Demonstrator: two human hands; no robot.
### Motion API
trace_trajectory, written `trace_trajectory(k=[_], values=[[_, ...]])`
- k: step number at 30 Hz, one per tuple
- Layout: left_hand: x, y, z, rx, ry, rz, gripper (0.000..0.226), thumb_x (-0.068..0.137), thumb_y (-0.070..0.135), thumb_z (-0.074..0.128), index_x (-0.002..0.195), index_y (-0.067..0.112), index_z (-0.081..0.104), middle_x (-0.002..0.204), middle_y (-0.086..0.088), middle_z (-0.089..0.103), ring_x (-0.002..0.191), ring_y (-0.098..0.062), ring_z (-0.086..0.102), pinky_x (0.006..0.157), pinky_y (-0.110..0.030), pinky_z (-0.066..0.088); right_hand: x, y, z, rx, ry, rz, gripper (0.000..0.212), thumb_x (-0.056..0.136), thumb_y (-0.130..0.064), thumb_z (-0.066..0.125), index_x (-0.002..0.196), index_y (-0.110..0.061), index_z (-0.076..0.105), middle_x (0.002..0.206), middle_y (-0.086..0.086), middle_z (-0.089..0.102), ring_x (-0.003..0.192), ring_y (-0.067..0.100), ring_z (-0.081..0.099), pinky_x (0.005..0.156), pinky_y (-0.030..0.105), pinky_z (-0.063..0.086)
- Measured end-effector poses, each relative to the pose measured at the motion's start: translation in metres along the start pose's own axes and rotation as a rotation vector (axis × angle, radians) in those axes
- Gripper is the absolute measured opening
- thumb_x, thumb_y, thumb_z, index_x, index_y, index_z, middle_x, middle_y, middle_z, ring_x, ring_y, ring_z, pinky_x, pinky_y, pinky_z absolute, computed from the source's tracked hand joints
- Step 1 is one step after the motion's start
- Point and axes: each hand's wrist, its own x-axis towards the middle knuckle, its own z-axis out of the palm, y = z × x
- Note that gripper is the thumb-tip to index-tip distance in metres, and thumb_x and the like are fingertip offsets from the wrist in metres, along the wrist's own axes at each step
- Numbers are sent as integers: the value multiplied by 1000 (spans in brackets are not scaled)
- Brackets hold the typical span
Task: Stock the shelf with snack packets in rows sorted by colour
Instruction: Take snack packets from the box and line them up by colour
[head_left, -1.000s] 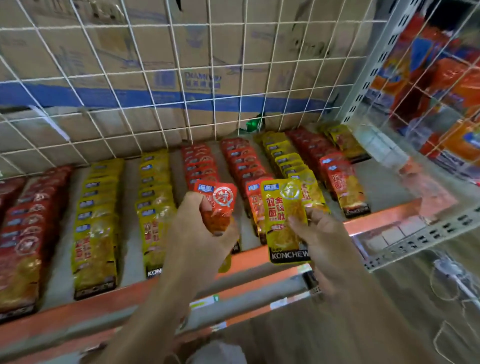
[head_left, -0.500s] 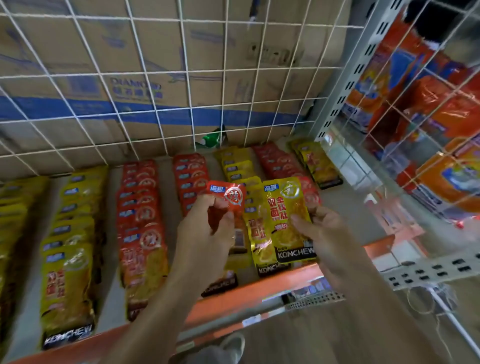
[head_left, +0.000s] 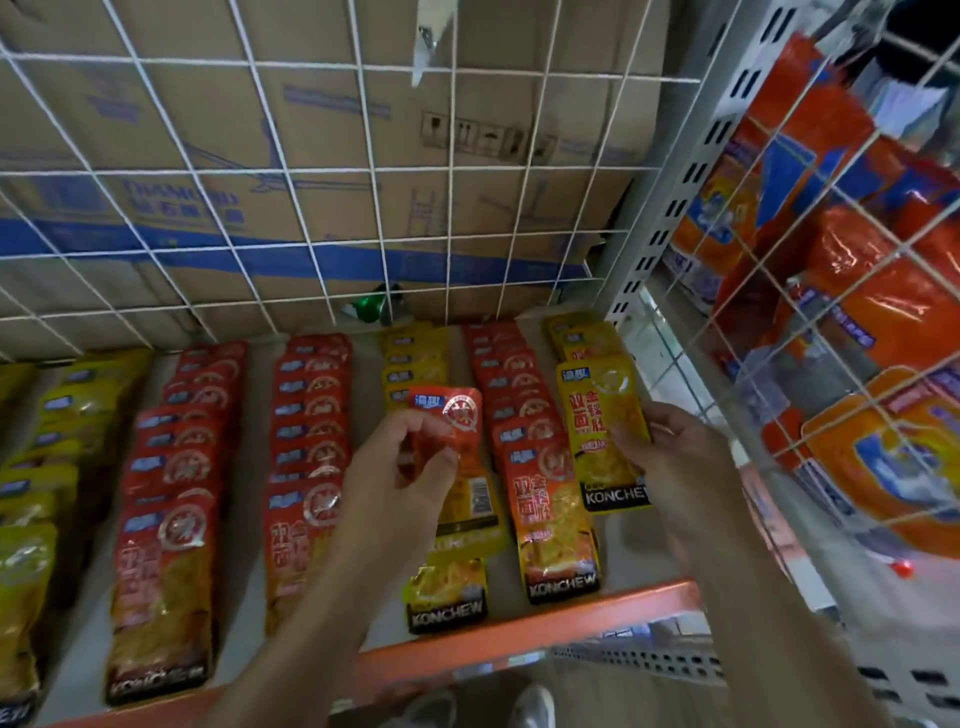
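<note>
My left hand (head_left: 402, 467) pinches a red snack packet (head_left: 451, 415) by its upper part, held above a yellow row (head_left: 415, 358) on the shelf. My right hand (head_left: 670, 457) grips a yellow snack packet (head_left: 597, 415) by its right edge, over the rightmost yellow row (head_left: 582, 338) near the shelf's right end. A second packet with a barcode (head_left: 475, 499) shows behind the red one under my left hand. The shelf (head_left: 639, 551) holds rows of red packets (head_left: 311, 415) and yellow packets (head_left: 57, 415), lying flat and overlapping from back to front.
A white wire grid (head_left: 311, 171) backs the shelf, with cardboard boxes (head_left: 467, 130) behind it. A perforated upright post (head_left: 675, 171) stands at the right; beyond it a wire rack holds orange bags (head_left: 857, 312). The shelf's orange front rail (head_left: 519, 634) runs below the packets.
The view has swung to the right and come closer to the shelf. My right hand has carried the yellow packet rightward, over the rightmost yellow row. My left hand keeps holding the red packet.
</note>
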Motion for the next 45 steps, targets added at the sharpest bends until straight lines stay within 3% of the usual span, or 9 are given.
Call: trace_trajectory(k=[4, 14, 17, 26, 30, 35, 39, 42, 45], values=[[-1, 9, 19, -12, 2, 3, 17, 91, 7, 61, 84, 22, 61, 63, 11, 53, 54, -4, 44, 48, -16, 37, 22, 5, -12, -37, 25, -23, 16, 87, -5, 67, 85, -21, 66, 83, 1, 75, 78, 20, 72, 73, 37, 56], [7, 16, 38, 13, -1, -38, 24, 92, 10, 60, 81, 31, 60, 70, 0, 57, 63, -12, 48, 58, -28, 41, 45, 19, -16, -128, 37, -33, 22, 87, -7, 68, 78, -27, 67, 75, -7, 74, 72, 15, 72, 70, 35, 56], [8, 19, 41, -6, 10, -40, 19, 92, 8, 60, 84, 26, 61, 75, 4, 62, 64, -9, 51, 56, -21, 42, 48, 19, -15, -144, 49, -57, 18, 88, -11, 68, 86, -28, 69, 74, -10, 74, 71, 11, 72, 69, 33, 56], [10, 24, 41, -28, 8, -76, 20, 93, 8, 58, 85, 26, 60, 81, -5, 61, 68, -17, 53, 62, -32, 45, 65, 17, -13, -323, 97, -123, 5, 88, -34, 67, 87, -39, 66, 85, -9, 74, 79, 13, 71, 78, 45, 58], [10, 22, 37, -22, 21, -79, 17, 93, 9, 58, 87, 24, 60, 81, -4, 62, 68, -16, 54, 61, -30, 45, 67, 20, -12, -391, 106, -131, 16, 90, -31, 65, 106, -30, 69, 83, -14, 70, 79, 11, 69, 73, 34, 56], [11, 21, 37, -20, 25, -62, 17, 93, 9, 58, 87, 24, 60, 80, -2, 62, 67, -14, 53, 59, -25, 44, 66, 19, -12, -553, 135, -184, 28, 91, -32, 63, 117, -21, 64, 80, -13, 60, 67, 0, 53, 53, 12, 36], [12, 19, 36, -11, 35, -58, 19, 93, 9, 59, 86, 27, 60, 78, 5, 63, 66, -14, 52, 57, -24, 46, 66, 20, -9, -708, 141, -228, 40, 93, -32, 60, 128, -12, 59, 117, 10, 59, 91, 19, 55, 74, 22, 35], [13, 19, 35, -2, 39, -58, 24, 93, 10, 59, 83, 32, 60, 81, 1, 63, 68, -20, 54, 64, -37, 50, 67, 23, -8, -783, 156, -221, 41, 95, -31, 57, 129, -10, 57, 124, 12, 55, 108, 26, 56, 76, 24, 33], [14, 18, 34, -1, 50, -57, 21, 93, 10, 59, 85, 29, 60, 79, 1, 64, 67, -18, 55, 61, -33, 49, 66, 26, -6, -848, 184, -204, 38, 95, -31, 56, 128, -11, 58, 122, 13, 56, 112, 31, 54, 81, 32, 40]])
